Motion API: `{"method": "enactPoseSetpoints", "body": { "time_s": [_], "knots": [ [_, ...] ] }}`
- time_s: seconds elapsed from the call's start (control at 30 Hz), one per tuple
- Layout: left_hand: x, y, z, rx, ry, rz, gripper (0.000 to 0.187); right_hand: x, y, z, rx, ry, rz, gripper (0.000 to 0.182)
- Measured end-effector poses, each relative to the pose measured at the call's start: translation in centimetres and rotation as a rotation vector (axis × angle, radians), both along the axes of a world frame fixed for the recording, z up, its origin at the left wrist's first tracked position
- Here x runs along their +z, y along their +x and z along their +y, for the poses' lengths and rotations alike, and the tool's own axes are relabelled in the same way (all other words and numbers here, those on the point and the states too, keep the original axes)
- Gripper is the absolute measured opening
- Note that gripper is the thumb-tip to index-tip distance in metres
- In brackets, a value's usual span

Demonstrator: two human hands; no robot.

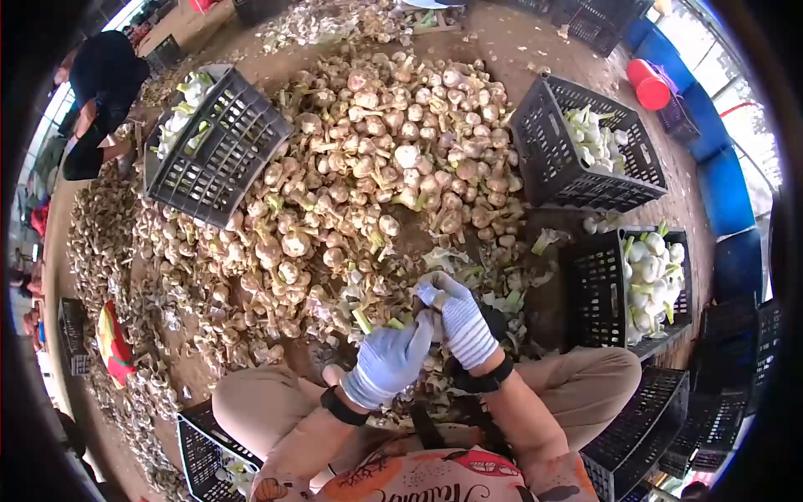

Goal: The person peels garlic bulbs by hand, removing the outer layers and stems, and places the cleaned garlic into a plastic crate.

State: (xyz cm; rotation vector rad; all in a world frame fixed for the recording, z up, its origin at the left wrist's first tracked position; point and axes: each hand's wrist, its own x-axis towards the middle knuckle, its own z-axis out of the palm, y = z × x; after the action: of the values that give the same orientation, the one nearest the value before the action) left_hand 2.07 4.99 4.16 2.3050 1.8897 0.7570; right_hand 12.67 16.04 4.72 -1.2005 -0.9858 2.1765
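Note:
My left hand [389, 360], in a pale knitted glove, is closed around a garlic bulb [432, 325] that shows only in part between the two hands. My right hand [462, 325], gloved the same way, has its fingers curled and pinched against the bulb from the other side. Dark bands circle both wrists. Just beyond the hands spreads a large heap of unpeeled garlic bulbs [401, 142], brownish with stalks. Loose skins and green stalk pieces [362, 321] lie close to my left hand.
Black crates of whiter garlic stand at the right [585, 180], nearer right [594, 289] and far left [222, 151], the last one tilted. Another crate [201, 456] sits by my left knee. A person in dark clothes [104, 92] bends at the upper left. A red bucket [648, 84] is at the upper right.

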Motion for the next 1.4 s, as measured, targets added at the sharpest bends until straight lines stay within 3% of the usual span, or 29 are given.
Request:
{"method": "enactPoseSetpoints", "body": {
  "time_s": [0.1, 0.13, 0.17, 0.23, 0.3, 0.37, 0.4, 0.47, 0.5, 0.57, 0.6, 0.77, 0.87, 0.9, 1.0, 1.1, 1.13, 1.2, 1.23, 1.3, 1.33, 1.4],
  "knots": [
    [0.2, -0.3, 0.1, -0.132, 0.222, 0.034, 0.047, -0.4, 1.0, 1.1, 0.079, -0.152, 0.081, 0.017],
    [0.2, -0.1, -0.1, -0.107, 0.045, -0.006, 0.051, 0.3, 0.9, 1.3, 0.123, -0.035, -0.04, 0.017],
    [0.4, -0.2, 0.1, -0.111, 0.045, -0.003, 0.051, 0.7, 0.8, 1.4, 0.17, 0.082, -0.162, 0.018],
    [1.6, -0.6, 0.5, 0.005, -0.048, -0.337, 0.058, -1.6, 1.1, 2.2, -0.057, 0.188, -0.204, 0.019],
    [1.0, -0.5, 0.7, 0.138, 0.038, -0.669, 0.062, 1.9, 2.6, 2.8, -0.11, 0.089, -0.21, 0.021],
    [0.9, -0.6, 1.1, 0.133, 0.091, -0.626, 0.061, 2.5, 4.1, 2.2, -0.108, 0.124, -0.086, 0.028],
    [1.0, -0.7, 1.2, 0.13, 0.089, -0.624, 0.061, 2.8, 4.8, 1.8, 0.013, 0.197, -0.106, 0.03],
    [1.4, -1.1, 1.3, 0.061, 0.021, -0.281, 0.061, 3.4, 5.4, 1.1, 0.211, 0.346, -0.179, 0.026],
    [1.1, -1.2, 1.3, 0.055, 0.021, -0.281, 0.061, 4.1, 5.4, 0.9, 0.251, 0.383, -0.261, 0.027],
    [0.3, -1.5, 1.3, -0.027, 0.193, 0.013, 0.06, 3.7, 5.4, 0.4, 0.211, 0.619, -0.26, 0.027],
    [0.5, -1.4, 1.4, -0.05, 0.201, 0.075, 0.055, 3.5, 5.5, 0.5, 0.211, 0.621, -0.26, 0.027],
    [1.1, -1.3, 1.4, -0.119, 0.202, 0.178, 0.049, 3.5, 5.9, 1.1, 0.404, 1.037, -0.445, 0.012],
    [0.9, -1.2, 1.3, -0.12, 0.179, 0.188, 0.047, 3.4, 5.2, 0.7, 0.323, 1.176, -0.489, 0.009],
    [0.8, -1.2, 1.4, -0.119, 0.181, 0.183, 0.046, 2.8, 5.2, 0.9, 0.319, 1.181, -0.488, 0.009],
    [1.8, -1.0, 1.5, -0.129, 0.275, 0.21, 0.045, 0.4, 5.5, 2.0, -0.007, 0.962, -0.444, 0.014],
    [1.6, -1.3, 1.5, -0.115, 0.291, 0.209, 0.046, 1.9, 6.6, 1.8, 0.023, 0.265, -0.218, 0.018],
    [1.7, -1.2, 1.6, -0.096, 0.311, 0.199, 0.044, 2.9, 6.5, 1.2, 0.023, 0.261, -0.217, 0.018],
    [1.7, -1.1, 1.8, -0.102, 0.259, 0.167, 0.043, 4.3, 6.1, 0.3, 0.242, 0.198, 0.018, 0.04],
    [1.7, -1.1, 1.9, -0.105, 0.206, 0.135, 0.042, 2.9, 6.2, 0.3, 0.32, 0.225, -0.003, 0.054],
    [2.1, -1.0, 1.8, -0.073, 0.184, 0.032, 0.046, 2.5, 5.8, -0.1, 0.141, 0.174, 0.174, 0.055],
    [2.7, -0.8, 1.6, 0.091, 0.127, -0.207, 0.051, 1.8, 5.7, -0.2, 0.144, 0.177, 0.175, 0.055],
    [4.1, -0.8, 1.6, 0.363, 0.03, -0.799, 0.064, 0.7, 5.1, -0.3, 0.02, 0.492, 0.312, 0.054]
  ]
}}
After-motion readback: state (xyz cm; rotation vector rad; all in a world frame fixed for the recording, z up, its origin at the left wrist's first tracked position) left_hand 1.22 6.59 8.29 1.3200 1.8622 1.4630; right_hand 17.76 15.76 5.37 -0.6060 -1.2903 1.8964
